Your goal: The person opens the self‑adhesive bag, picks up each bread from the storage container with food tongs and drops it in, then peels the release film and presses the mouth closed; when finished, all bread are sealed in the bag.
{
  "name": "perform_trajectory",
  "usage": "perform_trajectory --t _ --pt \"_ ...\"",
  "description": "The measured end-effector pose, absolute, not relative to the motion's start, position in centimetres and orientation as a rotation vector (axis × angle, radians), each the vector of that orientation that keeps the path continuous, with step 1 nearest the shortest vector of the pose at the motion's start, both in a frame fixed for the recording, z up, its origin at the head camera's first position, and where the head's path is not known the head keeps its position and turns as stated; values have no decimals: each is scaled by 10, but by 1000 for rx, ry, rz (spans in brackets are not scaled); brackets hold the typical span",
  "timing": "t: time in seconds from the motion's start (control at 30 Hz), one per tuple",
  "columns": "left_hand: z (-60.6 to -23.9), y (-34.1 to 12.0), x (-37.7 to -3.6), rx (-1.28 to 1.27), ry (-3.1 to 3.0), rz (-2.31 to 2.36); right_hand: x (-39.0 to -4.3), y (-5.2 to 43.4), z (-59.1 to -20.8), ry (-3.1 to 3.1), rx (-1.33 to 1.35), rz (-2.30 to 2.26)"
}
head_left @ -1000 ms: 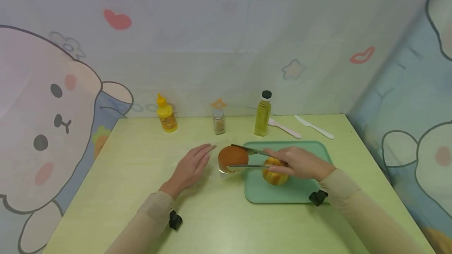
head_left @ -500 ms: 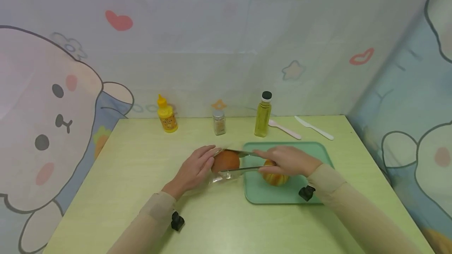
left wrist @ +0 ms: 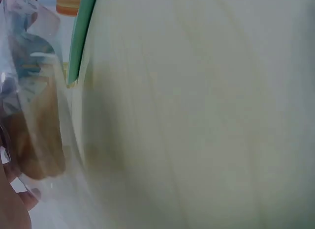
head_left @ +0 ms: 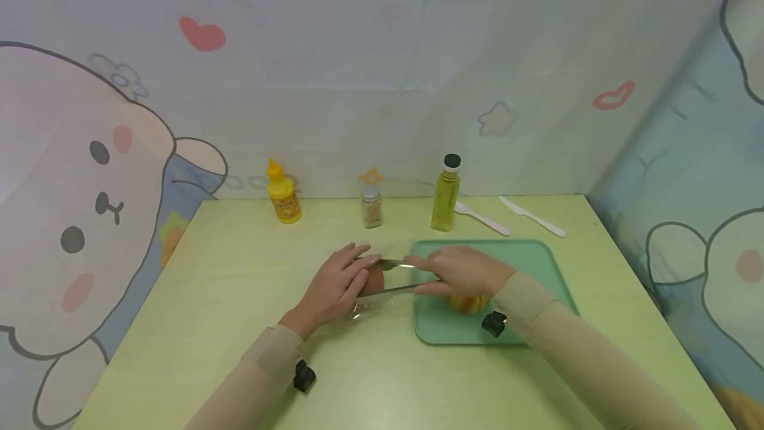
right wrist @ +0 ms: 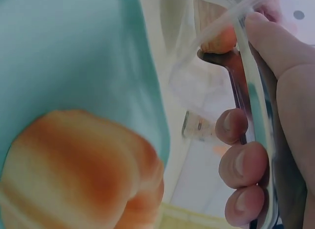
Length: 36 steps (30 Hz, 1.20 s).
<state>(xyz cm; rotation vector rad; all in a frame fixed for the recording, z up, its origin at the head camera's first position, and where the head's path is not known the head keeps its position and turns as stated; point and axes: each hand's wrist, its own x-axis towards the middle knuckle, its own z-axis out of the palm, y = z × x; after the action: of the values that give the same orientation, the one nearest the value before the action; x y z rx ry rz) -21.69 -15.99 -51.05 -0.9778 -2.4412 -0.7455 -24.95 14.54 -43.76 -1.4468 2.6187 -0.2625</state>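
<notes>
My right hand grips metal tongs, their arms along both sides of a round brown bun. A clear plastic bag surrounds the bun and the tongs' ends. My left hand holds the bag from the left, covering much of the bun. In the left wrist view the bun shows through the bag, with fingertips against the plastic. Under my right hand, a yellow-and-orange striped bread sits on the green tray, partly hidden in the head view.
Along the back stand a yellow squeeze bottle, a small seasoning jar and an oil bottle. A pink plastic utensil and a white plastic knife lie behind the tray. A printed cloth hangs behind the table.
My right hand has moved left with the tongs, carrying the bun into the bag beneath my left hand. The left hand has shifted slightly right and now overlaps the bun.
</notes>
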Motion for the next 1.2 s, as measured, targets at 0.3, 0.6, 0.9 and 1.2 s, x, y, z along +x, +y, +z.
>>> perform_trajectory --t 0.3,0.6,0.9,1.2 --pt "-506 -153 -216 -971 -2485 -740 -254 125 -446 2653 -1553 -138" --pt "-505 -147 -214 -928 -2499 -723 -251 111 -455 2692 -1607 -132" --pt "-501 -143 -211 -937 -2532 -695 -254 99 -469 2731 -1634 -205" --pt "-505 -142 -212 -947 -2482 -686 -249 89 -468 2739 -1545 -229"
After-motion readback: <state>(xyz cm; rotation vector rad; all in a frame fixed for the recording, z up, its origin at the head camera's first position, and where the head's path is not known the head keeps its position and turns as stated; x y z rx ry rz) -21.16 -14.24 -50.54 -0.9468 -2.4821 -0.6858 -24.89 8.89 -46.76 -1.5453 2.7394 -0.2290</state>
